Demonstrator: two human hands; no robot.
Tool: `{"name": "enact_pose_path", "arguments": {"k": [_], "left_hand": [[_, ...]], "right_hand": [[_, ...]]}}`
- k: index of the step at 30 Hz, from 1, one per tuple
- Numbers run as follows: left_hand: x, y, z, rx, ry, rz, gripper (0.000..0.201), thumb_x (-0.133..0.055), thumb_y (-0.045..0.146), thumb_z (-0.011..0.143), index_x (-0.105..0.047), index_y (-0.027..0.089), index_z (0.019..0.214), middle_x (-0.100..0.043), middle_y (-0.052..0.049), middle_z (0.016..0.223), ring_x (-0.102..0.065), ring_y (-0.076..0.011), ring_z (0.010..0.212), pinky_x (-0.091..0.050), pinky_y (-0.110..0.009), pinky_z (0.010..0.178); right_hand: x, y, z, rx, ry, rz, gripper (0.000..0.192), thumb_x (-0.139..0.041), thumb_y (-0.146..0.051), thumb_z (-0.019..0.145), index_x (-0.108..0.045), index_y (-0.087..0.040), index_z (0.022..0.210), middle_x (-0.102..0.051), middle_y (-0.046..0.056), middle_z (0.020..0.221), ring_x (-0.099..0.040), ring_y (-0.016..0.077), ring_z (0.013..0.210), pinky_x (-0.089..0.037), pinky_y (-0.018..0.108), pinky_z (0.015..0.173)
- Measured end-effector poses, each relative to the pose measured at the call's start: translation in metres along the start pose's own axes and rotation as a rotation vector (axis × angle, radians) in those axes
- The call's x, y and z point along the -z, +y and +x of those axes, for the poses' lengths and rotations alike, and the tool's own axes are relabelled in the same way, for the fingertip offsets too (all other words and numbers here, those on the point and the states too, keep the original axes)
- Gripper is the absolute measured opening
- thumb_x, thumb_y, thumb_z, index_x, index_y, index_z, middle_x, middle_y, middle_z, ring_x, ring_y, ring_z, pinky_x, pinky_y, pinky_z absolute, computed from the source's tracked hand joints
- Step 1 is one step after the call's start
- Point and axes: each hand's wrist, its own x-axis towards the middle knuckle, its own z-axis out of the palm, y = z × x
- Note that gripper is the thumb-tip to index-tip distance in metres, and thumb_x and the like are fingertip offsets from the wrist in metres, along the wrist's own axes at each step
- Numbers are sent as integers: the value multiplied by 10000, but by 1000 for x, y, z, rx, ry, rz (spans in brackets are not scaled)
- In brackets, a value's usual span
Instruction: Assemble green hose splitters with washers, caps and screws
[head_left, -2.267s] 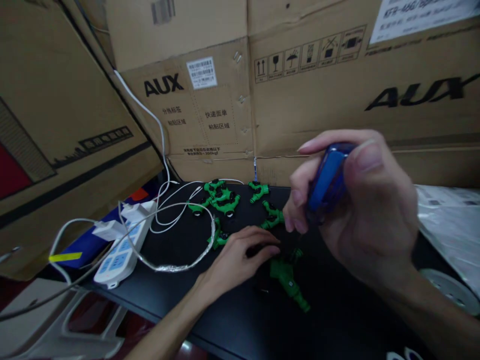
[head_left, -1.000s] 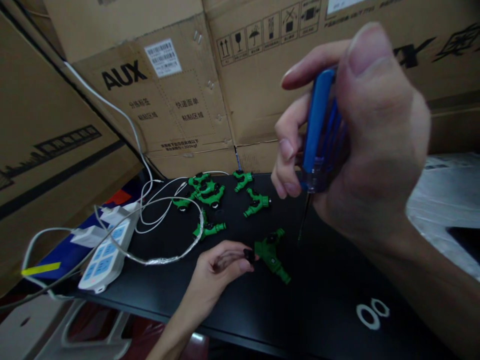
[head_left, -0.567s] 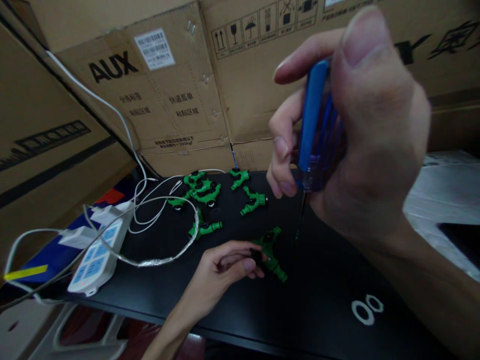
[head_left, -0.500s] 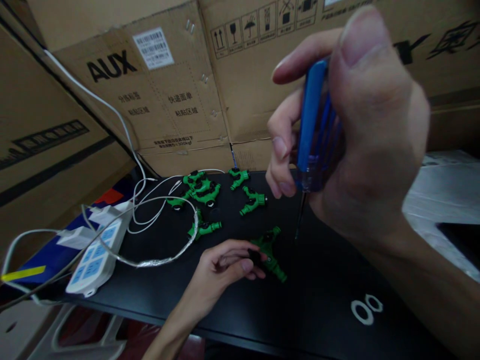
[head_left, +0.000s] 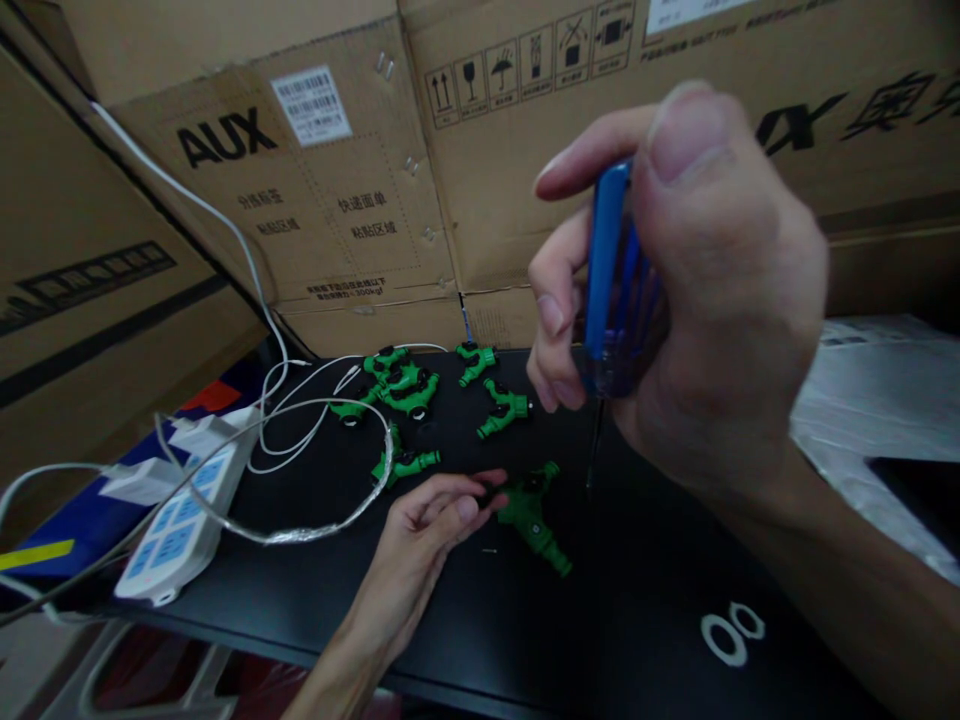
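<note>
Since half-second ago, left hand (head_left: 420, 525) fingers opened off green fitting (head_left: 534, 515); right hand (head_left: 690, 300) grip still clutches screwdriver (head_left: 607, 280).

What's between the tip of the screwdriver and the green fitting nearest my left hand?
Nothing visible. The right hand holds the screwdriver raised, its thin shaft pointing down just right of the green fitting, with only bare black table between them. The left hand touches the fitting's left side, away from that gap.
</note>
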Motion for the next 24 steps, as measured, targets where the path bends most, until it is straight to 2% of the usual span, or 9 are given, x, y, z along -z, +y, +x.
{"name": "enact_pose_path", "arguments": {"k": [3,6,8,12,15,20,24], "left_hand": [[-1,-1,0,-42,27,155,216,-849,337,794,-758,166,891,-789,-65,1102,-750,-185,1012,-562,-225,900],[-1,-1,0,-61,-28,326,315,-848,307,796,-706,200,1057,-798,-45,1064,-751,-177,1007,-579,-233,859],[-2,2,2,-117,-140,454,319,-800,296,849,-676,226,1135,-787,-32,1106,-740,-172,1044,-576,-259,904],[-4,14,9,-329,-418,862,253,-701,265,935,-694,280,1187,-747,4,1182,-686,-145,1106,-527,-268,979],[-9,20,15,-445,-500,1092,254,-638,246,973,-689,298,1217,-717,12,1228,-614,-145,1181,-470,-282,1028],[-13,22,19,-424,-542,1219,296,-574,224,1006,-656,299,1281,-705,-1,1255,-586,-167,1186,-453,-315,1029],[-10,21,21,-378,-565,1242,478,-501,38,975,-637,322,1335,-716,-14,1229,-601,-180,1164,-468,-344,1022]], "right_hand": [[0,1,1,10,-4,0,545,-421,-727,937,-529,-193,960,-478,-77,640,-448,99,384,-363,285,300],[0,2,2,-3,-2,24,541,-380,-706,964,-538,-188,963,-490,-77,649,-448,89,378,-363,279,300],[0,4,2,-25,14,58,533,-336,-680,988,-543,-191,948,-506,-78,654,-448,76,373,-356,266,299],[-2,6,2,-32,36,126,508,-299,-617,1024,-562,-190,939,-526,-76,653,-458,73,372,-349,261,294],[-2,6,2,-30,52,151,469,-341,-590,1029,-571,-198,912,-544,-66,683,-452,68,373,-344,258,283],[0,2,2,-18,38,116,449,-314,-560,1048,-563,-210,918,-514,-73,626,-434,92,357,-329,278,281],[0,0,1,-10,5,35,438,-440,-625,989,-542,-202,950,-503,-73,641,-449,98,382,-361,280,296]]}}
